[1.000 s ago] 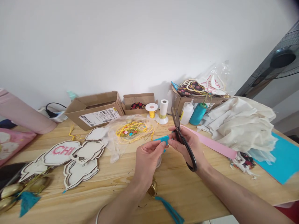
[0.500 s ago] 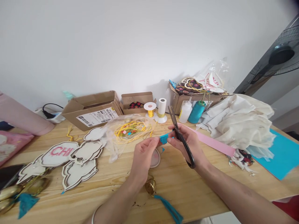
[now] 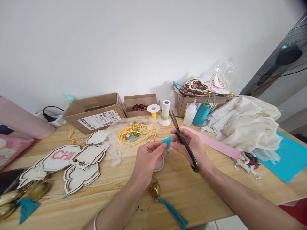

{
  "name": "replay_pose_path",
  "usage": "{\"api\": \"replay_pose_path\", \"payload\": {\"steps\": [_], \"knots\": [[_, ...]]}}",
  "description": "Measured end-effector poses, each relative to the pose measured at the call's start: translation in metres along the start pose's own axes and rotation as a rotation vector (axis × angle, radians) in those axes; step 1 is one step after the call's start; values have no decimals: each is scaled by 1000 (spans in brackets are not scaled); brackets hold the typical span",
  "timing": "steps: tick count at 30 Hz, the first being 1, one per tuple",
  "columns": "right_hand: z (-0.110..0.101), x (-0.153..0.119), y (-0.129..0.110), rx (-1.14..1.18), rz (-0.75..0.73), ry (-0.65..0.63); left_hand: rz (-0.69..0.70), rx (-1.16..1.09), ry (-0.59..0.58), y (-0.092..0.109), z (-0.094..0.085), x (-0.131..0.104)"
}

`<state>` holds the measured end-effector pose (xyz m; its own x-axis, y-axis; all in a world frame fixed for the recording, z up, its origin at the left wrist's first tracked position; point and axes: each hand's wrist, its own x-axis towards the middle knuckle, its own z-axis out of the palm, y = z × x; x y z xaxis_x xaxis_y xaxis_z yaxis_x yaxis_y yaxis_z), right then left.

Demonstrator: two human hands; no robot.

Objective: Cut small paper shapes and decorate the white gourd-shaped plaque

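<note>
Pale wooden tabletop (image 3: 201,199) | near: round gold metal piece (image 3: 154,190), teal tassel beside | left hand (image 3: 147,159): fingertips pinching small bright-blue strip (image 3: 168,140), above table | right hand (image 3: 193,147): fingers gripping black-handled scissors (image 3: 187,147), tips at strip's other end | change: strip turned, less face showing; likely regrip, blades pointing away | far: white cylindrical spool (image 3: 166,108)

Craft workshop prob.: wood table (image 3: 201,198) w/ thread spools (image 3: 201,115), glue btl. (image 3: 190,113)

Strip (image 3: 211,142) plain pink; thread cone (image 3: 201,114) teal; scissor handles (image 3: 191,155) black
</note>
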<state>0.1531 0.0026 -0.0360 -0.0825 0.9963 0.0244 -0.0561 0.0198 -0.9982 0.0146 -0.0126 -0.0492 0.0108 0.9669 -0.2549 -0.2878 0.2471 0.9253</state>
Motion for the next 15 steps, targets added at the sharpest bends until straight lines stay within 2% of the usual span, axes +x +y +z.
{"api": "replay_pose_path", "payload": {"steps": [4, 10, 15], "knots": [[0, 1, -1, 17, -2, -75, 34, -87, 25, 3, 1, 1], [1, -2, -4, -89, 49, -342, 107, -294, 36, 12, 0, 1], [1, -3, -2, -120, 21, -417, 94, -357, 11, 15, -1, 2]]}}
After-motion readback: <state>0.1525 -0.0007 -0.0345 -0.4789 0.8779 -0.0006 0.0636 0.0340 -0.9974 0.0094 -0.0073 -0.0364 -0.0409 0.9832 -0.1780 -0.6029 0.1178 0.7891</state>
